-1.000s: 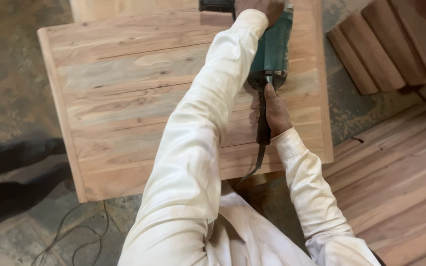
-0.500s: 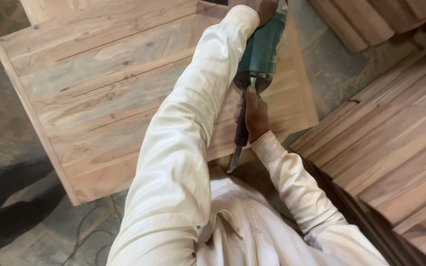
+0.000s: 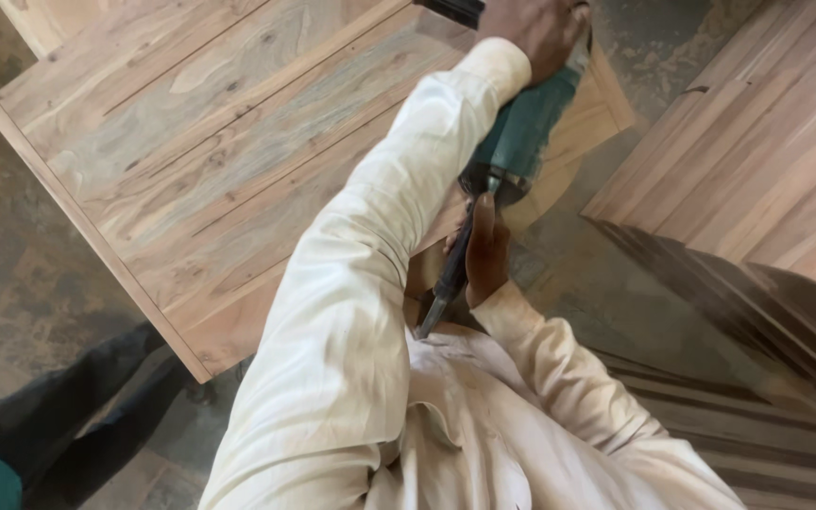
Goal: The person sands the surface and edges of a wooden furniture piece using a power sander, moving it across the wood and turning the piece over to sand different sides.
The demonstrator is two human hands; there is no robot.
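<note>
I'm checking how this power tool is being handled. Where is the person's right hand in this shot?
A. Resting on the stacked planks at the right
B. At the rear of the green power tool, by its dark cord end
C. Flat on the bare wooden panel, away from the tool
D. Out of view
B: the right hand sits at the rear of the green power tool, along its dark cord end, while the left hand holds the front over the wooden panel.

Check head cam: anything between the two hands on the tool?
Only the green power tool itself. The left hand grips its front, the right hand holds the rear by the cord; its body spans the gap, above the wooden panel.
</note>
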